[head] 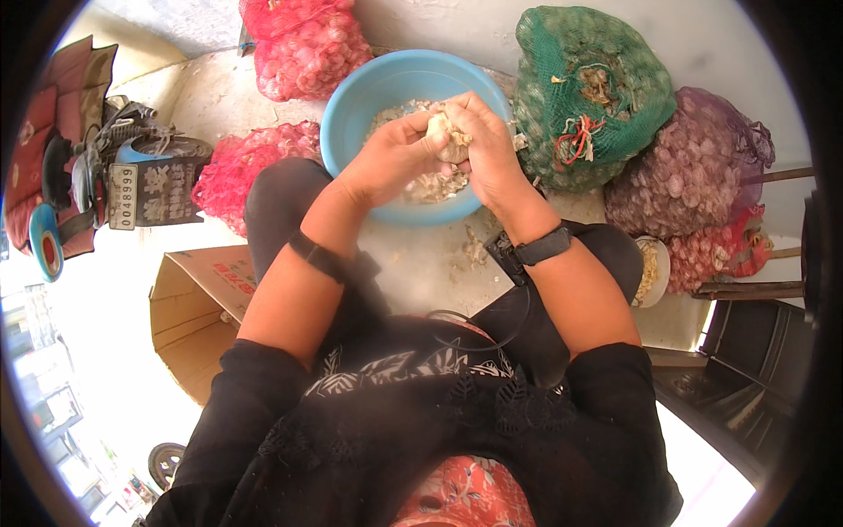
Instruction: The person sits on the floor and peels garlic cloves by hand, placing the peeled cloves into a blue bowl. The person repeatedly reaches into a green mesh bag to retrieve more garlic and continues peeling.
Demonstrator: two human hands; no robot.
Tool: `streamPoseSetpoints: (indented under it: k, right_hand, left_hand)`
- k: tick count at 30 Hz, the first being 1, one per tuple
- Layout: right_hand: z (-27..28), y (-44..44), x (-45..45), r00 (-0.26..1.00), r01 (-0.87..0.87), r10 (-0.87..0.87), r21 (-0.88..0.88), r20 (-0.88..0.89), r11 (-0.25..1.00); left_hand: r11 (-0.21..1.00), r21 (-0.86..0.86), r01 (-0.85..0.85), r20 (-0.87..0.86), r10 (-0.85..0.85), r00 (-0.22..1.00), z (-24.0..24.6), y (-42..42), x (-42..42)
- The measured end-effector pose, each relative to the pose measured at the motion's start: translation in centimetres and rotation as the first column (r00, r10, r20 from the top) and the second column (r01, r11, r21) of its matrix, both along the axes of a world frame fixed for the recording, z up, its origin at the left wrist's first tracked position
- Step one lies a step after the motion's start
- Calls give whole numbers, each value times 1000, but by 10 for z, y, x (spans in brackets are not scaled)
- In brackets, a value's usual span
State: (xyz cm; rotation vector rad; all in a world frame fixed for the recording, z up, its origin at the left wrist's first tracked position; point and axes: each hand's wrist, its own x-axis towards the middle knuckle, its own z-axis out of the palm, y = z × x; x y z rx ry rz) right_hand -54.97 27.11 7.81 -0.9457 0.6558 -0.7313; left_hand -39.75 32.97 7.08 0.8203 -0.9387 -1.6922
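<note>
Both my hands meet over a light-blue plastic basin that stands on the floor before me. A pale garlic bulb with loose papery skin is held between them. My left hand grips it from the left, the thumb pressed on its front. From the right, the curled fingers of my right hand close on the same bulb and hide part of it. Garlic skins and loose pieces lie in the basin beneath; the hands cover much of the basin's middle.
Red mesh bags of garlic stand at the left, a green mesh bag and a purple one at the right. A white tub holds pale cloves near my right knee. An open cardboard box and a motorbike are left.
</note>
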Motion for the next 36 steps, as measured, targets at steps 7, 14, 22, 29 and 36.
streamPoseSetpoints:
  k: [7, 14, 22, 29, 36]
  right_hand:
    - [-2, -6, 3, 998, -5, -6, 162, 70, 987]
    - [-10, -2, 5, 999, 37, -39, -88, -18, 995]
    - [-10, -2, 6, 981, 137, -161, 197, 111, 971]
    - [-3, -3, 2, 1000, 5, -5, 19, 7, 1000]
    - [-18, -1, 2, 991, 75, -89, 132, 99, 988]
  left_hand:
    - [992, 93, -83, 88, 74, 993, 0, -2, -2]
    - [987, 19, -160, 174, 154, 973, -6, -4, 2]
    - [996, -62, -57, 351, 75, 933, -2, -3, 0]
    - [996, 12, -85, 213, 81, 974, -6, -3, 0]
    - [999, 0, -48, 252, 46, 967, -5, -4, -2]
